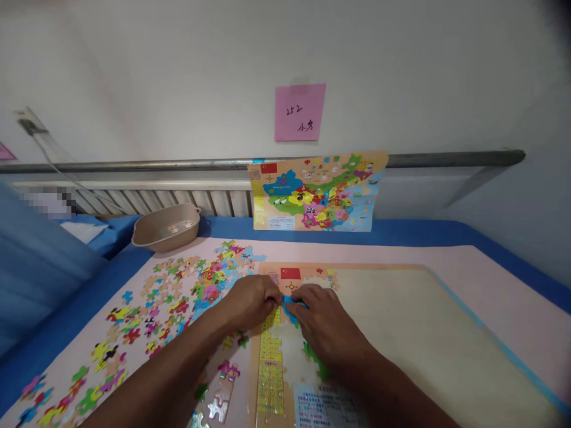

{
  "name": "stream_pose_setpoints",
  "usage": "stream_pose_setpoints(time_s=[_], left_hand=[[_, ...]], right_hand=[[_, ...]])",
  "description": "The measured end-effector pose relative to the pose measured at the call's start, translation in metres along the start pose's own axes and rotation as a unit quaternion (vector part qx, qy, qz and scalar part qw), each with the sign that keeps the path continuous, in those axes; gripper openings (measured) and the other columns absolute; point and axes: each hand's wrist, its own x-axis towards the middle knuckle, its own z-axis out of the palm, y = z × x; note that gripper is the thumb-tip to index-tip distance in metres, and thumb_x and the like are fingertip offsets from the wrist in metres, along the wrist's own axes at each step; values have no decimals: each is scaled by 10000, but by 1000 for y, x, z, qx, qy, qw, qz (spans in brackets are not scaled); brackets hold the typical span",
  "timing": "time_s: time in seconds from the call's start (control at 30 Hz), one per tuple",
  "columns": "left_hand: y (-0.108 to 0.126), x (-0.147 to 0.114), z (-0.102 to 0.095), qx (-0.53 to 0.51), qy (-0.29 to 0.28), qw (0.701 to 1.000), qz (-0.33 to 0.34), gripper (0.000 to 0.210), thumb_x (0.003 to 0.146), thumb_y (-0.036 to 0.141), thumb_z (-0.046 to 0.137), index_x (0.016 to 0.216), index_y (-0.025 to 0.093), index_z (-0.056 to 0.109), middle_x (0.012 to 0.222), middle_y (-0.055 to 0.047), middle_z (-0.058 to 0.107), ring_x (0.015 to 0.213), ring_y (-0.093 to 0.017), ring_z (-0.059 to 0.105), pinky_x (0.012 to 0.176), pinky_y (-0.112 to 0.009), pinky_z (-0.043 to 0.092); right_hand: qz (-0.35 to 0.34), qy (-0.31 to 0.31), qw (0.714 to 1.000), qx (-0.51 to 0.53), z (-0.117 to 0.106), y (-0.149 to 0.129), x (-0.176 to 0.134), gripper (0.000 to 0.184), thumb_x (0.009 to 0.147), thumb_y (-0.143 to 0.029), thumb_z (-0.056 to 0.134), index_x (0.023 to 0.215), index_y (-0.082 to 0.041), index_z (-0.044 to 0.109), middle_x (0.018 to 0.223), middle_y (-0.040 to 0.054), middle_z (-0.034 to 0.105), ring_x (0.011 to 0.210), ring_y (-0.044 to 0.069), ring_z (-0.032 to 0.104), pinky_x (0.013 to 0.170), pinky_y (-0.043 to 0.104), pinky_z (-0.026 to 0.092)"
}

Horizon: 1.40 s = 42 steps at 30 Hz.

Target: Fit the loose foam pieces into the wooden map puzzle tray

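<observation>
A partly filled map puzzle board (pixel 379 321) lies in front of me, its left strip and top left corner covered with pieces. My left hand (pixel 253 300) is closed, its thumb and forefinger pinched at the edge of a blue puzzle piece (pixel 289 309). From the other side my right hand (pixel 325 321) bends its fingers down over the same piece, near the printed red flag (pixel 290 273). The fingers hide part of the blue piece. Green pieces (pixel 314 359) show beneath my right wrist. Yellow text pieces (pixel 270 368) run down the board's left side.
Loose puzzle pieces (pixel 147 321) spread over the pink table sheet left of the board. A beige basket (pixel 167 229) with a few pieces stands at the back left. The printed reference map (pixel 319 193) leans upright against the rail (pixel 428 160), below a pink note (pixel 300 113).
</observation>
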Motion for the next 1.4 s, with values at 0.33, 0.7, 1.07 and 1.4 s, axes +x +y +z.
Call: stream_pose_setpoints(time_s=[0.33, 0.7, 1.07, 1.4], left_hand=[[-1, 12, 1, 32, -8, 999, 34, 298, 864, 85, 591, 915, 279, 813, 962, 9, 788, 971, -189, 708, 846, -291, 500], [7, 6, -5, 75, -6, 994, 75, 257, 958, 115, 583, 914, 249, 798, 930, -37, 754, 936, -203, 673, 808, -320, 465], [0, 3, -4, 53, 1, 997, 56, 238, 923, 89, 605, 906, 255, 776, 940, -8, 757, 967, -182, 674, 858, -300, 462], [19, -31, 8, 39, 67, 993, -85, 83, 800, 144, 649, 810, 217, 687, 889, -27, 712, 889, -211, 652, 760, -319, 419]], right_hand=[[-3, 1, 1000, -5, -1, -1, -1, 332, 944, -73, 632, 1207, -251, 730, 1230, 63, 673, 1186, 279, 516, 925, 417, 298], [-8, 1, 1000, 0, -3, -1, -2, 335, 958, -71, 637, 1226, -253, 725, 1249, 56, 677, 1221, 280, 519, 947, 422, 300], [11, -24, 1000, -8, -10, -7, 1, 305, 960, -66, 671, 1192, -252, 734, 1244, 39, 685, 1203, 261, 535, 928, 420, 300], [50, -20, 998, 13, -21, -23, 7, 210, 943, -202, 812, 1126, -216, 709, 1214, 65, 674, 1203, 300, 539, 971, 448, 329]])
